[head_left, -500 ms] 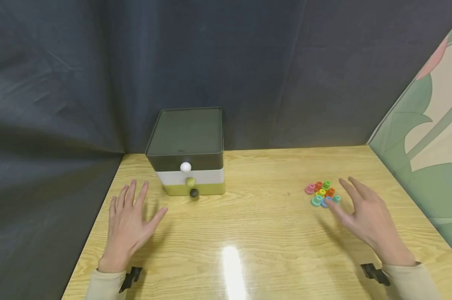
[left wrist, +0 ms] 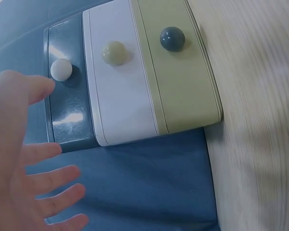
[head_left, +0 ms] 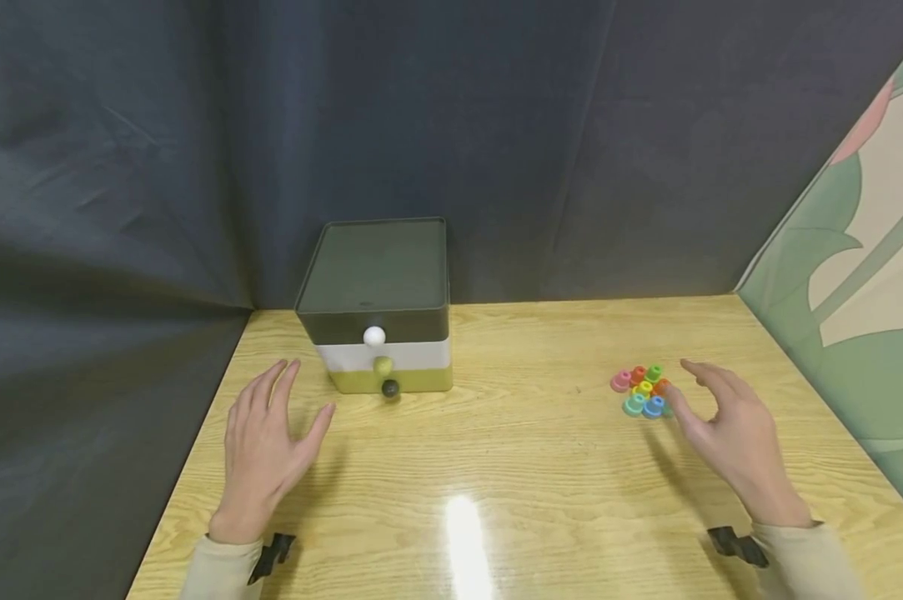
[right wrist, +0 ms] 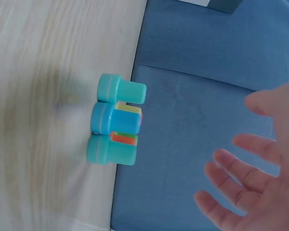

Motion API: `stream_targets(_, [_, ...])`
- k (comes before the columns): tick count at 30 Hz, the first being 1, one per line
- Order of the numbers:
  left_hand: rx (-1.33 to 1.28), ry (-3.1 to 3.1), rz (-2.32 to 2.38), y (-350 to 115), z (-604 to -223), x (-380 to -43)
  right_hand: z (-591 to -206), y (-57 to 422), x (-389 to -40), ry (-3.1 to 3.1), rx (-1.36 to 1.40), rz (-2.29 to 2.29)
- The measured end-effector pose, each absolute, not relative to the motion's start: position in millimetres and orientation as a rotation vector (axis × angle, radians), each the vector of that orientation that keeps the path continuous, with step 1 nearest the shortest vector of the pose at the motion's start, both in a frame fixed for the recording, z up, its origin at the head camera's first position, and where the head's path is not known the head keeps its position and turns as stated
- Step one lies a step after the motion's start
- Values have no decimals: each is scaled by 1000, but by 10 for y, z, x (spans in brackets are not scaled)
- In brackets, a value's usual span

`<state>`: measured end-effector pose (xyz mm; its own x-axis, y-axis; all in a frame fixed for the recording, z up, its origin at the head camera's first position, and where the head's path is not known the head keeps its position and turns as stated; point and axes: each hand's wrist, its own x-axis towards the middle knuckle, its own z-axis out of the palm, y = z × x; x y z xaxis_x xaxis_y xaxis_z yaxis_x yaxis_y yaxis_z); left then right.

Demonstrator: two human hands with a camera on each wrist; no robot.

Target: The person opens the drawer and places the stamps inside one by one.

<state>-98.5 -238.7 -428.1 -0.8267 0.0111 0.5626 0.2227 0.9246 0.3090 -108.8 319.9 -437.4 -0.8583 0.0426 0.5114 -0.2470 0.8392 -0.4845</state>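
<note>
My left hand point(head_left: 267, 450) hovers over the table left of a small drawer box point(head_left: 372, 267), thumb spread from the fingers and nothing held. The box has a dark top tier, a white middle and a green bottom. Its front carries a white knob point(left wrist: 61, 70), a pale green knob point(left wrist: 114, 53) and a dark knob point(left wrist: 172, 39). To the right, my right hand point(head_left: 736, 442) is held in the air beside a cluster of small colourful stamp-like plastic pieces, among them a blue piece point(right wrist: 115, 119) and a pink piece point(head_left: 621, 381). Its loosely bent fingers grip nothing; its thumb overlaps the cluster's edge in the head view.
A light wooden table point(head_left: 526, 450) carries everything. Dark cloth point(head_left: 496, 150) hangs behind and along the left side. At the right stands a panel with a leaf and flower print point(head_left: 871, 317).
The left hand has shifted slightly right and its fingers are a little more bent. The right thumb has moved up and right in the head view, uncovering the blue piece. The view has shifted slightly.
</note>
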Motion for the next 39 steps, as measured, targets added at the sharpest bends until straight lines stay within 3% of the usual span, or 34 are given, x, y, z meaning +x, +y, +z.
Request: stream_targets(39, [-272, -2070, -645, -2030, -4236, -1261, -4610, 3319, -1149, -2528, -101, 1036])
